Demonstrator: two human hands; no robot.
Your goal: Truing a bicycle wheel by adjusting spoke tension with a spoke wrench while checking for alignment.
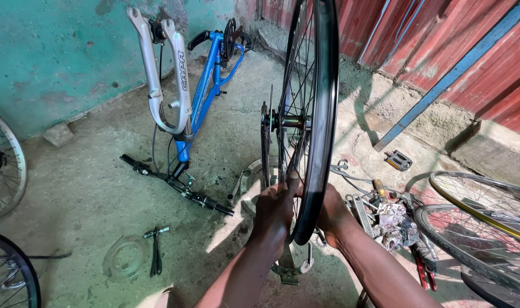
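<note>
Head view shows the left hand (274, 208) and right hand (332, 214) each clasped on the rim of the wheel (320, 114), holding it upright over the floor (89, 194) (blue frame (208, 91) lies behind).

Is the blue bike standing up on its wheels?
No, the blue bike frame lies upside down on the concrete floor with no wheels on it.
</note>
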